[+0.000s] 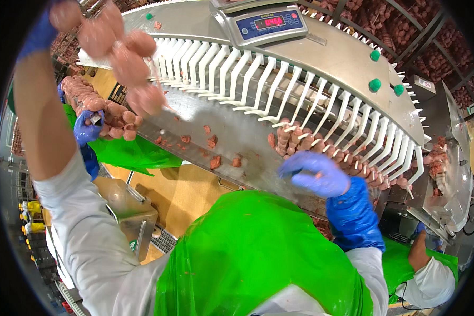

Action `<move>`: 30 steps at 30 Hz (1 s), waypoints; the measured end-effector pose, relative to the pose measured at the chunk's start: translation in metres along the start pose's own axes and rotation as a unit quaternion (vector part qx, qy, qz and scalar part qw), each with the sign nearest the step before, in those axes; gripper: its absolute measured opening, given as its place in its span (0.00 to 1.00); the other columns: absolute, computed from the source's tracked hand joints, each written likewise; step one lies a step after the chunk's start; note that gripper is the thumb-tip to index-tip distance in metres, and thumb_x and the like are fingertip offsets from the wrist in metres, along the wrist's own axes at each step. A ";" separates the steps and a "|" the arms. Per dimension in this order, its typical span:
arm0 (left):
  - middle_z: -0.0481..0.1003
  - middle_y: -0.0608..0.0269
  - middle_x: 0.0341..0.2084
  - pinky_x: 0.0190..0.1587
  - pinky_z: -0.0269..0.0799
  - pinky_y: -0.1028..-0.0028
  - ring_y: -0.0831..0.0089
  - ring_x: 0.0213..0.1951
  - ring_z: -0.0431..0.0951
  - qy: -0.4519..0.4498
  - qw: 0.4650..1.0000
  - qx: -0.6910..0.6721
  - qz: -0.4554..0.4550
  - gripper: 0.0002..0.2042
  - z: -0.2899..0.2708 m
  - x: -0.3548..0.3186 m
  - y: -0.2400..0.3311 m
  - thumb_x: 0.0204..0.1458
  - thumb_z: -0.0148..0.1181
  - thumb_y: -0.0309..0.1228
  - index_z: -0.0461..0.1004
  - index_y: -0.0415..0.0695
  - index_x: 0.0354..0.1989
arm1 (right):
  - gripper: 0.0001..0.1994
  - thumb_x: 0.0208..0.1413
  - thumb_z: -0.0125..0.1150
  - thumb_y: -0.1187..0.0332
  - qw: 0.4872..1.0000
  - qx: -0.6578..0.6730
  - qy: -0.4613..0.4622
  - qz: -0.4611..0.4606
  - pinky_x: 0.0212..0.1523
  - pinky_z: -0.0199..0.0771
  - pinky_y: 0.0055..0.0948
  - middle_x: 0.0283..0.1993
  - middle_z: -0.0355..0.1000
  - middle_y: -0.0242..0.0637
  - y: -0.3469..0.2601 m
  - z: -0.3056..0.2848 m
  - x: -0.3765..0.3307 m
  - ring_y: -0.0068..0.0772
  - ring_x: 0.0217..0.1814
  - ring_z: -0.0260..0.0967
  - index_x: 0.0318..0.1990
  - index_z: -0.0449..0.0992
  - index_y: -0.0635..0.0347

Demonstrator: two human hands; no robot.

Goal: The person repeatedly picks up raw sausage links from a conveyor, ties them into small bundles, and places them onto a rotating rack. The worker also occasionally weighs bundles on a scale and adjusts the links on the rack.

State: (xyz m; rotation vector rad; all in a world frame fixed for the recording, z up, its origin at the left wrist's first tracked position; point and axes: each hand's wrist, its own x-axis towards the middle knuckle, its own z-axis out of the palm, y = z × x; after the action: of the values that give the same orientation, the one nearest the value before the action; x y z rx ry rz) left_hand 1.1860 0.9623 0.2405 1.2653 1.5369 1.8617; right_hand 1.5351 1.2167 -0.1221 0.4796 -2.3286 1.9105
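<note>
My left hand (37, 34), in a blue glove, is raised high at the upper left. From it a string of plump pink sausages (126, 63) dangles in front of the white hooks, slightly blurred; the glove's fingertips are mostly hidden. My right hand (321, 174), gloved in blue with a blue sleeve cover, is over the near side of the conveyor, fingers curved and apart with nothing in them. Just beyond it, more linked sausages (289, 141) hang in a row on the white hooks (347, 118), running off to the right.
Meat scraps (212, 141) lie on the steel tray (195, 113). A weighing scale (268, 23) with a lit display stands behind the hooks. At left, a co-worker's gloved hand (88, 127) holds a sausage bundle (81, 97); another person's arm (418, 253) is at lower right.
</note>
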 end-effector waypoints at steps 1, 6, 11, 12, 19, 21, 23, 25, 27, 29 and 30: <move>0.75 0.63 0.34 0.20 0.68 0.83 0.82 0.26 0.74 -0.004 1.000 -0.011 -0.026 0.15 0.009 -0.020 -0.009 0.62 0.51 0.36 0.72 0.36 0.48 | 0.15 0.60 0.61 0.61 0.997 -0.007 -0.031 0.063 0.55 0.72 0.38 0.48 0.76 0.44 0.032 0.011 -0.018 0.45 0.52 0.74 0.48 0.78 0.63; 0.77 0.61 0.42 0.17 0.63 0.88 0.86 0.29 0.73 0.132 0.983 -0.030 -0.127 0.20 0.085 -0.101 -0.143 0.65 0.47 0.37 0.71 0.35 0.57 | 0.30 0.56 0.62 0.57 0.879 -0.411 0.076 0.230 0.67 0.60 0.44 0.62 0.67 0.46 0.305 0.066 -0.109 0.46 0.65 0.64 0.64 0.66 0.58; 0.77 0.65 0.36 0.36 0.71 0.77 0.76 0.38 0.74 0.072 0.950 -0.012 -0.302 0.21 0.112 -0.159 -0.263 0.60 0.52 0.41 0.74 0.37 0.54 | 0.34 0.50 0.64 0.59 0.830 -0.488 0.061 0.262 0.66 0.58 0.49 0.65 0.64 0.47 0.323 0.070 -0.115 0.47 0.67 0.61 0.66 0.63 0.54; 0.77 0.64 0.40 0.39 0.73 0.74 0.74 0.40 0.75 0.109 0.934 -0.065 -0.333 0.22 0.134 -0.160 -0.274 0.60 0.53 0.42 0.72 0.37 0.55 | 0.33 0.49 0.64 0.61 0.820 -0.491 0.065 0.288 0.64 0.60 0.50 0.64 0.66 0.47 0.323 0.070 -0.116 0.48 0.66 0.63 0.65 0.64 0.54; 0.74 0.62 0.52 0.51 0.72 0.63 0.65 0.50 0.76 0.121 0.940 -0.016 -0.320 0.22 0.135 -0.143 -0.341 0.62 0.51 0.42 0.74 0.39 0.57 | 0.09 0.48 0.62 0.61 0.775 -0.576 0.090 0.244 0.37 0.66 0.50 0.35 0.76 0.44 0.330 0.070 -0.155 0.50 0.41 0.73 0.34 0.77 0.54; 0.75 0.63 0.50 0.50 0.73 0.60 0.65 0.48 0.77 0.105 0.941 -0.001 -0.321 0.22 0.144 -0.133 -0.349 0.62 0.53 0.43 0.74 0.38 0.56 | 0.10 0.50 0.61 0.61 0.784 -0.580 0.082 0.203 0.38 0.66 0.50 0.34 0.76 0.45 0.333 0.076 -0.173 0.49 0.39 0.74 0.36 0.77 0.54; 0.77 0.59 0.43 0.46 0.75 0.63 0.64 0.43 0.79 0.037 0.922 0.207 -0.324 0.19 0.156 -0.124 -0.353 0.59 0.57 0.41 0.77 0.41 0.52 | 0.10 0.53 0.60 0.60 0.799 -0.558 0.055 0.216 0.38 0.67 0.48 0.32 0.76 0.45 0.330 0.084 -0.184 0.48 0.36 0.75 0.36 0.77 0.54; 0.77 0.56 0.40 0.44 0.75 0.67 0.64 0.41 0.79 -0.023 0.807 0.525 -0.271 0.16 0.166 -0.116 -0.352 0.58 0.58 0.39 0.79 0.44 0.49 | 0.11 0.56 0.59 0.58 0.816 -0.504 0.009 0.284 0.37 0.68 0.44 0.31 0.75 0.45 0.311 0.095 -0.186 0.47 0.33 0.74 0.36 0.77 0.55; 0.77 0.53 0.36 0.42 0.75 0.70 0.62 0.36 0.78 0.086 0.826 0.535 -0.157 0.12 0.152 -0.130 -0.384 0.54 0.62 0.35 0.80 0.47 0.45 | 0.13 0.57 0.60 0.55 0.894 -0.270 0.034 0.356 0.36 0.69 0.40 0.31 0.75 0.44 0.322 0.102 -0.186 0.46 0.32 0.73 0.36 0.77 0.56; 0.77 0.53 0.36 0.41 0.75 0.69 0.61 0.35 0.77 0.124 0.827 0.547 -0.040 0.13 0.148 -0.152 -0.396 0.51 0.65 0.34 0.80 0.48 0.45 | 0.14 0.58 0.59 0.54 0.915 -0.141 0.036 0.377 0.35 0.69 0.36 0.30 0.74 0.41 0.322 0.100 -0.183 0.41 0.31 0.71 0.36 0.76 0.57; 0.76 0.55 0.35 0.42 0.75 0.68 0.61 0.36 0.76 0.108 0.865 0.487 -0.045 0.13 0.159 -0.171 -0.386 0.48 0.67 0.31 0.79 0.49 0.44 | 0.15 0.58 0.59 0.54 0.920 -0.134 0.023 0.368 0.35 0.69 0.34 0.29 0.73 0.38 0.292 0.096 -0.164 0.37 0.30 0.70 0.35 0.76 0.57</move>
State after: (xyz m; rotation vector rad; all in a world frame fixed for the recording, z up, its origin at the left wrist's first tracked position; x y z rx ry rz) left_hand 1.3175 1.0353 -0.1850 1.3085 2.7860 1.1512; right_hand 1.6156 1.2026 -0.4605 -0.5462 -2.9331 1.7185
